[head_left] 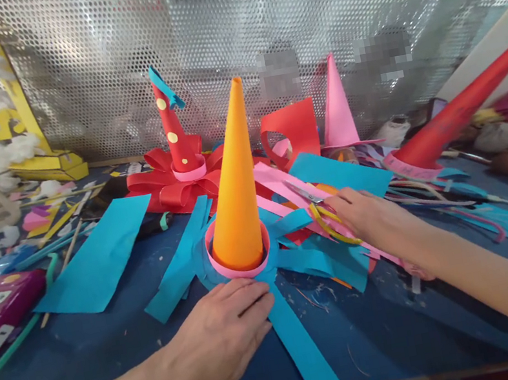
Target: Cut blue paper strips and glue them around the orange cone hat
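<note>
An orange paper cone stands upright inside a pink paper ring on a blue paper base with strips spreading outward. At the near side of the ring, my left hand has its fingers closed on the blue paper base, thumb hidden. My right hand is closed by the handles of the scissors, which have yellow loops; its grip is partly hidden. The blades point away to the left over pink paper strips. Blue strips lie beneath and beside the scissors.
Behind stands a red dotted cone with red paper loops. A pink cone and a long red cone are to the right. Blue sheets and a purple toy-like object lie left. A perforated metal panel rises behind.
</note>
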